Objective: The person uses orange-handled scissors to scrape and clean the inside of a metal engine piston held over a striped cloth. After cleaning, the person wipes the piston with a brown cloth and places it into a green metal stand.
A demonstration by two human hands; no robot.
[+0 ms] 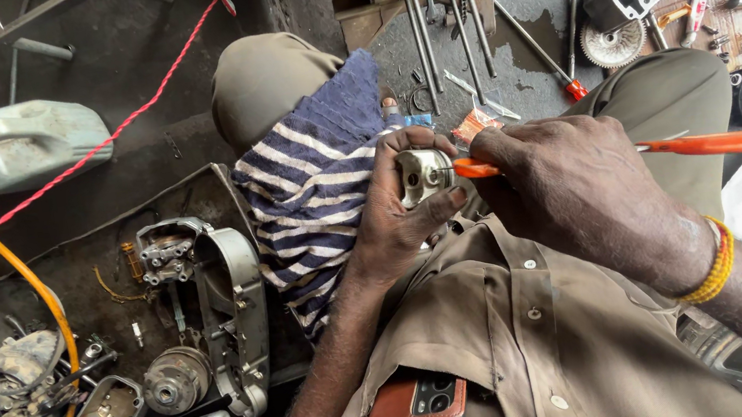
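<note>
Metal part (423,174) gripped by left hand (397,219) (floor crowded), right hand (570,193) clasping orange tool (734,142).

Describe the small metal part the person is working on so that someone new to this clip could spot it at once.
Start at the blue and white striped cloth on the person's lap. Just right of it, the left hand grips a small silvery metal part. It alone meets the tip of the orange-handled tool held by the right hand.

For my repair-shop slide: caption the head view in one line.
Left hand grips a small metal engine part while the right hand works an orange-handled tool into it, above a striped cloth.
</note>
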